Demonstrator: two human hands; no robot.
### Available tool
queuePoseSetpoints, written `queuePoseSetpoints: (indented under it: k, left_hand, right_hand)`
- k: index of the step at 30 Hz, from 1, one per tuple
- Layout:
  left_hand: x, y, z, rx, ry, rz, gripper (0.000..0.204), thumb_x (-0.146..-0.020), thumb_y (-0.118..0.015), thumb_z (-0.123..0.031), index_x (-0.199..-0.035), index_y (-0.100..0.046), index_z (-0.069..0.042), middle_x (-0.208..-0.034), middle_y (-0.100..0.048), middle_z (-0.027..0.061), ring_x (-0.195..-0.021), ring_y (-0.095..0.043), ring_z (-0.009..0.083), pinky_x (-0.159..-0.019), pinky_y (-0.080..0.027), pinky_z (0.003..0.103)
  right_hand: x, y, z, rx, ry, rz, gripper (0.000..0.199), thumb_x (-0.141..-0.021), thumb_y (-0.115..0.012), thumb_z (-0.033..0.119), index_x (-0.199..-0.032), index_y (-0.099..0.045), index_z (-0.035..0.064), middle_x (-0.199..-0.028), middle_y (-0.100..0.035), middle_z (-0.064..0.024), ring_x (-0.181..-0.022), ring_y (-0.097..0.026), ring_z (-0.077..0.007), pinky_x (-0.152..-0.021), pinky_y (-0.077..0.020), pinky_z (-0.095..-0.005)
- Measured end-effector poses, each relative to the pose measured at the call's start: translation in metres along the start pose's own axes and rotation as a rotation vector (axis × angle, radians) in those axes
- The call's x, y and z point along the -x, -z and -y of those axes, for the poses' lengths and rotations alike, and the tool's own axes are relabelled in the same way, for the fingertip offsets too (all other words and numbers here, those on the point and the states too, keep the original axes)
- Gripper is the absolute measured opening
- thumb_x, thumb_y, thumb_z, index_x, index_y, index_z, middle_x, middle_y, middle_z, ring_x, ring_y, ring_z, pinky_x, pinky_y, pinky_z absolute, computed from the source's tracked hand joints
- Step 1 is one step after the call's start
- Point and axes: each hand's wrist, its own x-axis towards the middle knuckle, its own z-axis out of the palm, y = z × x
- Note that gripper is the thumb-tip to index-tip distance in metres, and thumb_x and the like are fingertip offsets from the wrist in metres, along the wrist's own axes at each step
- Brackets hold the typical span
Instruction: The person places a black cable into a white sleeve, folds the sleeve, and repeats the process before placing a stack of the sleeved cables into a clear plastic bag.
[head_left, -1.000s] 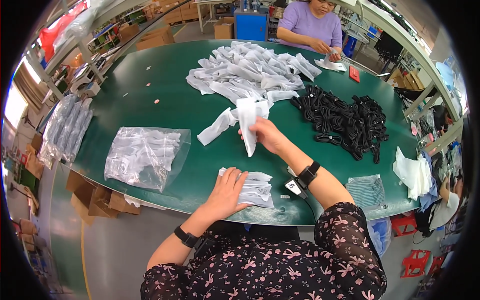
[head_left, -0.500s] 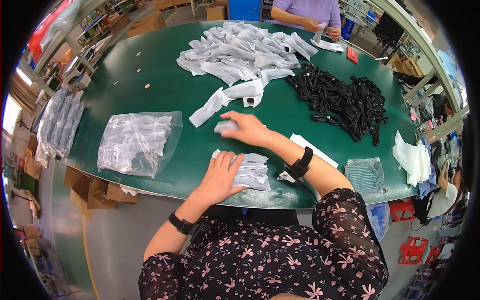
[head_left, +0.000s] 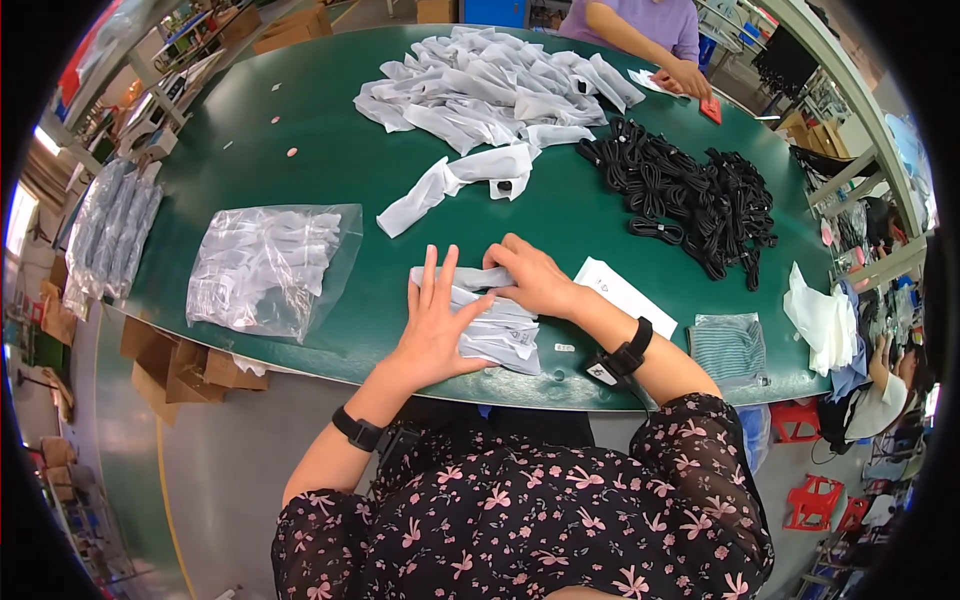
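Observation:
My left hand (head_left: 432,328) lies spread over a small row of folded white packets (head_left: 508,342) near the table's front edge. Its fingers point away from me, apart, with the thumb across the packets. At the far side of the row, my right hand (head_left: 537,282) pinches the right end of another narrow white packet (head_left: 462,275). That packet lies sideways, partly under my left fingers. Beyond both hands, a longer white packet (head_left: 425,198) with a black piece showing through trails from a big heap of white packets (head_left: 480,90).
A transparent bag of white packets (head_left: 270,265) lies left. To the right are bundled black cables (head_left: 690,195), a white sheet (head_left: 625,300) and a striped bagged item (head_left: 728,348). Across the green table (head_left: 320,130), a co-worker's hand (head_left: 688,78) touches a red object (head_left: 711,110).
My right hand has brought the narrow packet down to the row from farther off. My left fingers have stretched forward and spread. The co-worker's hand has reached to the red object.

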Motion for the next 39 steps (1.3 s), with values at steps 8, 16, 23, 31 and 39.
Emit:
queuePoseSetpoints:
  k: [8,16,23,31,39]
  left_hand:
    - [-0.009,-0.014,0.028,0.245,-0.019,0.185,0.089,-0.06,-0.088,-0.036,-0.135,-0.047,-0.013,-0.148,-0.024,0.0235,-0.141,-0.015,0.0485,-0.113,-0.022,0.06]
    - [-0.009,-0.035,0.016,0.289,-0.056,-0.017,0.088,-0.074,-0.079,-0.028,-0.141,-0.027,-0.002,-0.143,-0.03,0.0228,-0.138,-0.022,0.0473,-0.116,-0.021,0.052]
    - [-0.016,-0.056,0.022,0.324,0.213,-0.162,0.047,-0.089,-0.057,-0.011,-0.133,-0.043,0.0,-0.132,-0.043,0.0221,-0.127,-0.039,0.0402,-0.107,-0.032,0.048]
    - [-0.025,-0.055,0.029,0.35,0.412,-0.078,0.041,-0.09,-0.052,-0.005,-0.131,-0.047,-0.001,-0.124,-0.049,0.019,-0.118,-0.045,0.0365,-0.103,-0.035,0.046]
    - [0.001,0.04,0.013,-0.097,0.202,-0.458,0.048,-0.083,-0.067,-0.014,-0.127,-0.052,-0.003,-0.123,-0.046,0.018,-0.115,-0.044,0.0365,-0.099,-0.035,0.049]
  right_hand:
    - [0.018,0.0,-0.008,0.057,0.077,0.057,0.049,-0.081,-0.073,0.026,-0.123,-0.056,0.0056,-0.111,-0.055,-0.0166,-0.107,-0.054,-0.0348,-0.088,-0.0471,-0.0408]
    - [0.046,-0.006,0.028,0.118,0.209,0.046,0.104,-0.071,-0.079,0.042,-0.147,-0.023,-0.0011,-0.14,-0.031,-0.0336,-0.127,-0.036,-0.049,-0.107,-0.0314,-0.0545]
    - [0.056,-0.02,0.028,0.221,0.266,0.013,0.1,-0.07,-0.08,0.04,-0.145,-0.028,-0.0022,-0.137,-0.035,-0.032,-0.125,-0.037,-0.048,-0.106,-0.0324,-0.0529]
    - [0.043,-0.025,0.025,0.152,0.23,0.01,0.085,-0.073,-0.078,0.025,-0.143,-0.035,0.0001,-0.125,-0.041,-0.0281,-0.111,-0.044,-0.0443,-0.095,-0.039,-0.052]
    - [0.032,0.002,0.005,-0.151,0.057,-0.149,0.074,-0.076,-0.077,0.025,-0.141,-0.046,0.0038,-0.113,-0.055,-0.0175,-0.103,-0.053,-0.0317,-0.091,-0.0442,-0.0394]
